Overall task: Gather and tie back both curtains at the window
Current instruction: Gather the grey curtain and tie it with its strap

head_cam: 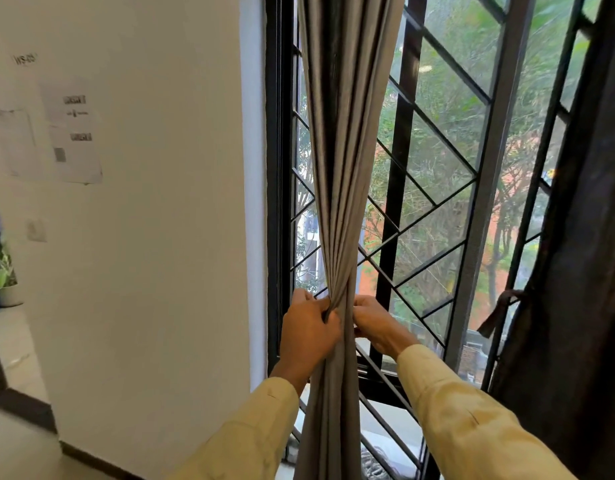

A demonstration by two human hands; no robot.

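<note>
The grey left curtain [344, 140] hangs in front of the window, bunched into a narrow bundle at waist height. My left hand [308, 329] grips the bundle from the left, fingers closed into the folds. My right hand [375, 320] holds the same pinch point from the right, fingers curled on the fabric. Any tie around this bundle is hidden by my hands. The dark right curtain [573, 271] hangs at the right edge, gathered, with a tie band [503, 306] around it whose loose end dangles to the left.
Behind the curtains is a black window frame [275, 202] with a diagonal metal grille [437, 188]. A white wall [153, 237] with taped papers [70, 133] stands to the left. A potted plant [4, 278] sits at the far left.
</note>
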